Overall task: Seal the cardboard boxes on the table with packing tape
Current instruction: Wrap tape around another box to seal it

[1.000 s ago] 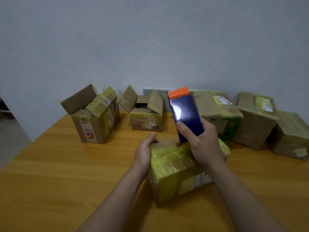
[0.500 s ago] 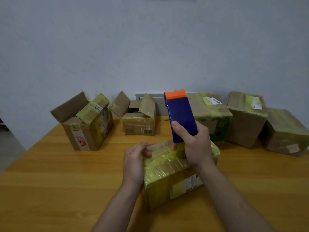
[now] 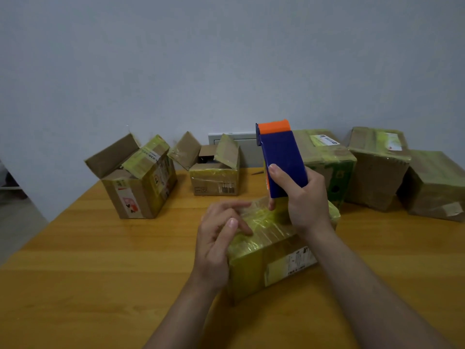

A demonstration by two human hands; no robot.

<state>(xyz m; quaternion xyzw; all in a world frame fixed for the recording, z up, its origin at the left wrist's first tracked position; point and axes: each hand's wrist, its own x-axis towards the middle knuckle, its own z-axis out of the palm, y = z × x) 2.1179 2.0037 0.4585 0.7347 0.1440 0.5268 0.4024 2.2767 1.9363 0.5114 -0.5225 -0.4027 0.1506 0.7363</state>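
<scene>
Blue tape dispenser capped orange; brown boxes wrapped in yellowish tape

Only "030" is legible, on the flap label of the left open box

- Left grip: a bare hand, with a short, plain nail showing on the thumb.
- Right grip: a bare hand, knuckles and wrist uncovered.
- Left forearm and right forearm: both bare down to the frame's edge.
</scene>
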